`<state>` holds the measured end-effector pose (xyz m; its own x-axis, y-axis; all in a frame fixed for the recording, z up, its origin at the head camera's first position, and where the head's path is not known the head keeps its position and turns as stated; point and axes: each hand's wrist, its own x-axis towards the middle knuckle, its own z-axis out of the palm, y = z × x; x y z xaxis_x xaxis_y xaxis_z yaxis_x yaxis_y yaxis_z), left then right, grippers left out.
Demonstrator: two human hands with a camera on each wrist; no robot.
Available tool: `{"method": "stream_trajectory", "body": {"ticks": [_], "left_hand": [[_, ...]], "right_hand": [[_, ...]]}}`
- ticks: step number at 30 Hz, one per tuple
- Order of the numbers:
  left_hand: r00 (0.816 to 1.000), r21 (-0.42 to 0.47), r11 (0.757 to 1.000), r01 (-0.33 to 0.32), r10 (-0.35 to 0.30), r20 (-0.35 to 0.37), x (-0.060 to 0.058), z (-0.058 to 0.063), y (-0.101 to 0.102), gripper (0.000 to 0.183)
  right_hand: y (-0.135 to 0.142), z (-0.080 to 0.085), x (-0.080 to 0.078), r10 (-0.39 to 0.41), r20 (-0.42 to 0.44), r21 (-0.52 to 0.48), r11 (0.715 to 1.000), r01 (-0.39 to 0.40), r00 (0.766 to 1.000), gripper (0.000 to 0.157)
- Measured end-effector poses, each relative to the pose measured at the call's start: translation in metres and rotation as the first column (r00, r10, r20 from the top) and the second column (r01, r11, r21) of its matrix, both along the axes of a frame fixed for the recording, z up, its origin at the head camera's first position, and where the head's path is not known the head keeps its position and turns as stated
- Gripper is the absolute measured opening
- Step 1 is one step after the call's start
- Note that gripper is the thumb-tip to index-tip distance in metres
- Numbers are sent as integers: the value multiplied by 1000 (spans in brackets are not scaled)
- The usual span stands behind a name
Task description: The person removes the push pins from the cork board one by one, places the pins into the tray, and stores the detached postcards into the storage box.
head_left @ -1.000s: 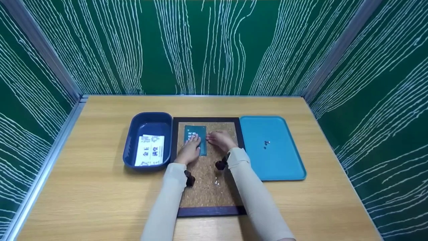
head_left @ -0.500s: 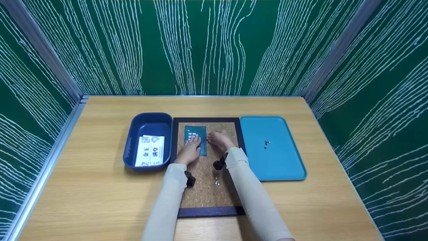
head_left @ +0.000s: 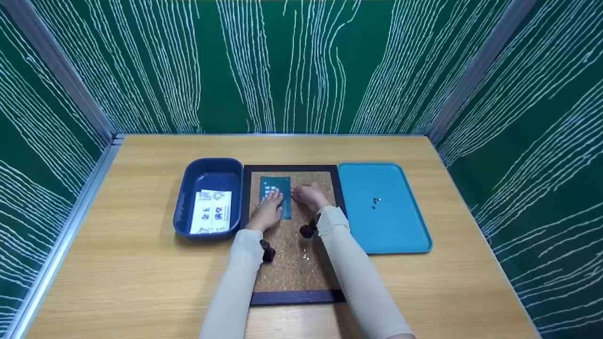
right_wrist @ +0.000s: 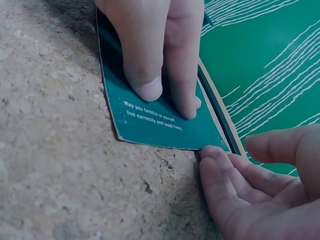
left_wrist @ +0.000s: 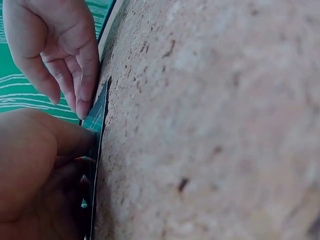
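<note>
A teal card (head_left: 286, 207) with white print lies on the upper part of a dark-framed corkboard (head_left: 287, 278). My left hand (head_left: 267, 210) presses it down with fairly straight fingers; in the right wrist view the thumb and a finger rest on the card (right_wrist: 145, 135) near small white lettering. My right hand (head_left: 311, 195) is at the card's right edge, fingertips touching its corner. Its thumb stands apart from those fingers, as the right wrist view shows. In the left wrist view the card's edge (left_wrist: 102, 117) rises slightly off the cork.
A dark blue bin (head_left: 179, 212) with white printed cards (head_left: 211, 212) stands left of the board. To the right lies a light blue tray (head_left: 391, 235) with several tiny dark pieces (head_left: 375, 202). Small clear shiny pieces (head_left: 305, 256) lie on the lower cork.
My right wrist has shifted slightly to the left, its fingertips staying by the card's edge. My left hand and the card have not visibly moved.
</note>
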<state>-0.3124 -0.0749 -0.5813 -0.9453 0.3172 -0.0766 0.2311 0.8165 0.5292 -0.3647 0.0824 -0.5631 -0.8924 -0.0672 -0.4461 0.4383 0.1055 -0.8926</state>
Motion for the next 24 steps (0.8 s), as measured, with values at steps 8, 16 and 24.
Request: {"method": "stream_trajectory", "body": {"ticks": [8, 16, 24], "left_hand": [[1000, 5, 1000, -8, 8, 30, 0, 1, -1, 48], [1000, 2, 1000, -6, 6, 20, 2, 1, -1, 48], [1000, 9, 1000, 9, -9, 20, 1, 2, -2, 48]], "right_hand": [[-2, 3, 1, -17, 6, 27, 1000, 17, 1000, 31], [-2, 1, 2, -34, 10, 22, 999, 34, 999, 30], [-5, -2, 2, -54, 8, -1, 999, 54, 999, 30]]}}
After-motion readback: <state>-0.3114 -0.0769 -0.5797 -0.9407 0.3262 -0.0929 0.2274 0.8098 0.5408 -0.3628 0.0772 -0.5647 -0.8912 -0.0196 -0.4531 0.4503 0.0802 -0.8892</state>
